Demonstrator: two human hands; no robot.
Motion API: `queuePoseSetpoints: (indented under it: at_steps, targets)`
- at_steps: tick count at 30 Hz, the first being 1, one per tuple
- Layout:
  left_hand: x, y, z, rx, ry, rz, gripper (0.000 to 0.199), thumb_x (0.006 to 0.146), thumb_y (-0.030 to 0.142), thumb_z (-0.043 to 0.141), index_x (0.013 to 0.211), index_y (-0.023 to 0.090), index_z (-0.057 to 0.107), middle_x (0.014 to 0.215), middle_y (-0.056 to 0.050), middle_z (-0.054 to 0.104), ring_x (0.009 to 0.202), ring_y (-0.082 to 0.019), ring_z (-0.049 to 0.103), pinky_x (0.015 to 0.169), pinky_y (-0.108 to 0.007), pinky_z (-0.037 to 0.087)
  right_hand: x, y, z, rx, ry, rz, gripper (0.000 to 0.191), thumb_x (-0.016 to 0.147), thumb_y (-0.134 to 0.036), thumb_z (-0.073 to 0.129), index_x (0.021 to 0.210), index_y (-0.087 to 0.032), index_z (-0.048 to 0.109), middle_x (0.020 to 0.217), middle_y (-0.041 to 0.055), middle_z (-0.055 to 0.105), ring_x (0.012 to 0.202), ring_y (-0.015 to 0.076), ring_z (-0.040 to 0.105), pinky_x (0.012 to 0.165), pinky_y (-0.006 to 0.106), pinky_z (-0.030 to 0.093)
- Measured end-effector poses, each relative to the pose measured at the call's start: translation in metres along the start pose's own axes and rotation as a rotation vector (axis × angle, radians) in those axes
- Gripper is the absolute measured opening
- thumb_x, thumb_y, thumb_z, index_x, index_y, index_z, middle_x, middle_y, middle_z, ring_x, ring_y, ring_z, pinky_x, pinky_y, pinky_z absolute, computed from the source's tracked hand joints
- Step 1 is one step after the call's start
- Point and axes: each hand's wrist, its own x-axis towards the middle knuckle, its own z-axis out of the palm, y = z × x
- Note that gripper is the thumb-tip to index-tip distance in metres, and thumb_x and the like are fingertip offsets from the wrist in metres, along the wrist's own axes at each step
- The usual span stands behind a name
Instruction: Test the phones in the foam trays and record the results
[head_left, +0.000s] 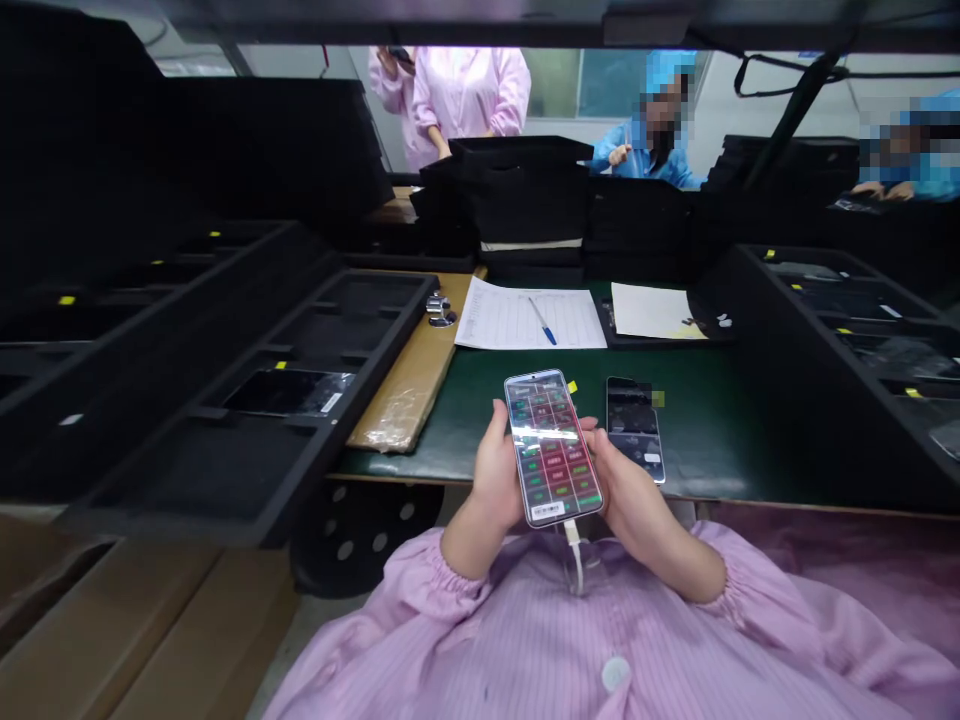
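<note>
Just above the near edge of a green tabletop [709, 435], as the head view has it, a lit phone [553, 450] rests between two bare hands, its screen a grid of red and green cells tilted up towards the wearer, presumably so that it can be read. The left hand [499, 475] is clamped along one long side, thumb lying by the edge and the remaining fingers mostly hidden underneath, which seems to keep the glass uncovered. Against the opposite edge sits the right hand [630, 490]; how far its fingers close beneath, I cannot tell. Both hands leave the bottom end free, probably because a white cable [575, 560] is plugged in there. Just beside the right hand a dark phone [634, 430] lies flat, screen up, within easy reach. Beyond, a blue pen [543, 322] rests on a printed sheet [499, 315], likely kept central for writing, with a pale card [652, 308] to its right. On the left, a black tray [217, 470] holds another phone [289, 390] in one compartment, whose dividers would keep devices apart; a wrapped cardboard pack [405, 400] lies alongside. Past stacked trays [517, 200], co-workers in pink [472, 95] and blue [645, 140] are visible.
</note>
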Motion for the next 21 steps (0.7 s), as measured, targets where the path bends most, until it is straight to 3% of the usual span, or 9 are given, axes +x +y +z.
queuePoseSetpoints:
  at_steps: [3, 5, 7, 9, 10, 12, 17, 21]
  targets:
    - [-0.004, 0.005, 0.002, -0.06, -0.041, 0.007, 0.086, 0.087, 0.08, 0.022, 0.12, 0.013, 0.064, 0.115, -0.019, 0.07, 0.117, -0.04, 0.063, 0.093, -0.058, 0.051, -0.006, 0.001, -0.008, -0.121, -0.121, 0.02, 0.068, 0.086, -0.082, 0.044, 0.108, -0.021, 0.063, 0.1, 0.0091, 0.07, 0.093, 0.0278, 0.068, 0.064, 0.036, 0.054]
    - [-0.008, 0.009, 0.005, -0.067, -0.007, 0.074, 0.084, 0.088, 0.079, 0.021, 0.123, 0.015, 0.063, 0.118, -0.018, 0.07, 0.116, -0.039, 0.063, 0.094, -0.058, 0.051, -0.011, 0.0, -0.016, -0.31, -0.089, -0.108, 0.061, 0.093, -0.075, 0.039, 0.11, -0.021, 0.063, 0.098, 0.0097, 0.069, 0.088, 0.0265, 0.067, 0.061, 0.035, 0.053]
    - [-0.012, 0.011, 0.007, -0.061, 0.017, 0.15, 0.084, 0.088, 0.079, 0.02, 0.122, 0.015, 0.064, 0.118, -0.017, 0.07, 0.113, -0.037, 0.065, 0.096, -0.056, 0.051, -0.017, -0.003, -0.023, -0.593, 0.066, -0.442, 0.042, 0.099, -0.059, 0.047, 0.116, -0.024, 0.062, 0.102, 0.0093, 0.067, 0.092, 0.026, 0.066, 0.071, 0.039, 0.055]
    - [-0.015, 0.014, 0.01, -0.074, 0.01, 0.187, 0.084, 0.089, 0.079, 0.02, 0.12, 0.016, 0.066, 0.114, -0.015, 0.071, 0.109, -0.035, 0.067, 0.098, -0.054, 0.05, -0.022, -0.007, -0.027, -0.887, 0.16, -0.841, 0.031, 0.099, -0.043, 0.052, 0.123, -0.028, 0.062, 0.115, 0.01, 0.063, 0.107, 0.0286, 0.061, 0.089, 0.047, 0.053]
    - [-0.016, 0.014, 0.011, -0.088, -0.001, 0.189, 0.084, 0.089, 0.079, 0.02, 0.119, 0.015, 0.067, 0.111, -0.014, 0.072, 0.108, -0.034, 0.067, 0.098, -0.052, 0.05, -0.024, -0.009, -0.028, -1.016, 0.135, -0.997, 0.032, 0.099, -0.041, 0.052, 0.127, -0.029, 0.062, 0.125, 0.0105, 0.059, 0.116, 0.0311, 0.058, 0.097, 0.051, 0.049]
    - [-0.017, 0.016, 0.012, -0.117, -0.014, 0.177, 0.086, 0.089, 0.08, 0.02, 0.118, 0.014, 0.068, 0.106, -0.014, 0.073, 0.108, -0.033, 0.067, 0.096, -0.049, 0.052, -0.026, -0.011, -0.026, -1.229, 0.03, -1.177, 0.037, 0.1, -0.044, 0.046, 0.132, -0.032, 0.061, 0.144, 0.0092, 0.048, 0.134, 0.0356, 0.045, 0.109, 0.057, 0.039]
    - [-0.018, 0.017, 0.01, -0.199, -0.07, 0.143, 0.083, 0.095, 0.071, 0.016, 0.12, 0.009, 0.066, 0.103, -0.016, 0.074, 0.101, -0.029, 0.07, 0.093, -0.042, 0.053, -0.026, -0.007, -0.021, -1.437, 0.023, -1.346, 0.055, 0.105, -0.055, 0.027, 0.139, -0.025, 0.057, 0.163, 0.0085, 0.026, 0.149, 0.0382, 0.023, 0.121, 0.061, 0.017]
    - [-0.017, 0.017, 0.007, -0.305, -0.183, 0.149, 0.087, 0.096, 0.069, 0.01, 0.12, 0.007, 0.066, 0.104, -0.017, 0.074, 0.097, -0.027, 0.071, 0.088, -0.041, 0.055, -0.026, -0.006, -0.023, -1.408, 0.006, -1.357, 0.058, 0.104, -0.057, 0.029, 0.144, -0.022, 0.052, 0.165, 0.0088, 0.02, 0.15, 0.0355, 0.022, 0.123, 0.055, 0.018]
